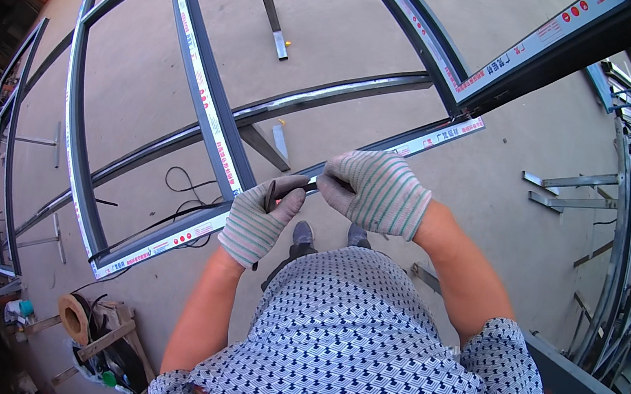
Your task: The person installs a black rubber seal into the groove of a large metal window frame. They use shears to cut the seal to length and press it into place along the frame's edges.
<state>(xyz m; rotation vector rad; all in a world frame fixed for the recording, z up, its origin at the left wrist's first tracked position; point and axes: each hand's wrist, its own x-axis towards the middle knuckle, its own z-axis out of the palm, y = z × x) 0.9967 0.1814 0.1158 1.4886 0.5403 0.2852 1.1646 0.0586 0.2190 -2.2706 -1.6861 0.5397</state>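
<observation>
A dark metal window frame (204,117), with printed white protective film along its bars, lies raised in front of me. Over its near bar, my left hand (255,220), in a striped knit glove with grey fingers, pinches a thin black rubber strip (311,186). My right hand (382,193), gloved the same way, closes on that strip a short way to the right; its fingertips are partly hidden. Left of my left hand, a loose length of black strip (154,227) runs along the near bar.
Long metal support rails (331,100) cross under the frame. Thin black strip loops (190,181) hang near the floor. At lower left stands a wooden stand with a brown reel (73,318). Metal racks (625,221) line the right side; another frame (5,148) stands at the left.
</observation>
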